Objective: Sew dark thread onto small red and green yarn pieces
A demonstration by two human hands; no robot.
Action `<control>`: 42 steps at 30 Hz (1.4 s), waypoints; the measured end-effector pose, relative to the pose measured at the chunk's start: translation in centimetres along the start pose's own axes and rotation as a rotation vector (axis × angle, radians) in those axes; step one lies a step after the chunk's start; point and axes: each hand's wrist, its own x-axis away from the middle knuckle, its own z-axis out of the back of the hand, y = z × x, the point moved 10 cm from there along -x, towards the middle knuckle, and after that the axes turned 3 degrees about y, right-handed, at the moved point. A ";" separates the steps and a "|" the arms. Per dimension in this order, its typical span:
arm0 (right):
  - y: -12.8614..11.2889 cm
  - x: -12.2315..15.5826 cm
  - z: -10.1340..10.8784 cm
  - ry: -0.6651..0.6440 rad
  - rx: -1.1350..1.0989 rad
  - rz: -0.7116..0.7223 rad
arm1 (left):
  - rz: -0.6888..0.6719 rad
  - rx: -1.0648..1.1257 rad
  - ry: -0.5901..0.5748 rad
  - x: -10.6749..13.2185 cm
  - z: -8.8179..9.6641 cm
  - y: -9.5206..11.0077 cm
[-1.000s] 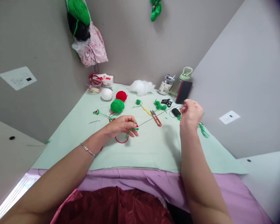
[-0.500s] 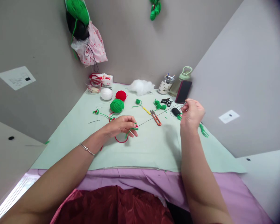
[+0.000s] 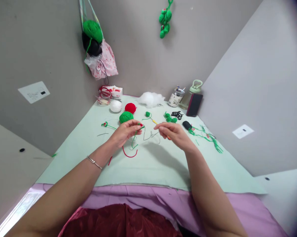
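My left hand (image 3: 125,132) pinches a small crocheted piece (image 3: 141,125) in red, green and white; a green yarn tail (image 3: 133,142) dangles below it. From this piece a dark thread (image 3: 148,138) sags in a loose loop to my right hand (image 3: 174,134). My right fingertips are pinched together on the thread; whether a needle is between them is too small to tell. Behind my left hand lies a green yarn ball (image 3: 126,117). A yellow-handled crochet hook (image 3: 154,121) is partly hidden by my right hand, and the orange snips (image 3: 169,138) almost wholly.
A red yarn ball (image 3: 130,108), a white ball (image 3: 115,106) and white stuffing (image 3: 150,99) lie farther back. On the right are green crocheted balls (image 3: 169,118), a black hair claw (image 3: 177,115), a black thread spool (image 3: 187,125), a phone (image 3: 194,105) and a bottle (image 3: 186,98).
My right hand has come down and left, close to my left hand. The dark thread, stretched taut before, now hangs slack. The camera view has tilted up slightly.
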 end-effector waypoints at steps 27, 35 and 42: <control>-0.2 0.6 -4.2 0.193 0.214 0.018 | -0.025 0.000 0.048 0.1 -0.1 -0.3; 0.3 0.5 -4.2 0.201 0.166 -0.074 | -0.111 -0.124 0.104 0.3 -0.2 0.5; 0.7 0.4 -4.4 0.202 0.060 -0.140 | -0.232 -0.285 0.131 0.7 -0.2 1.0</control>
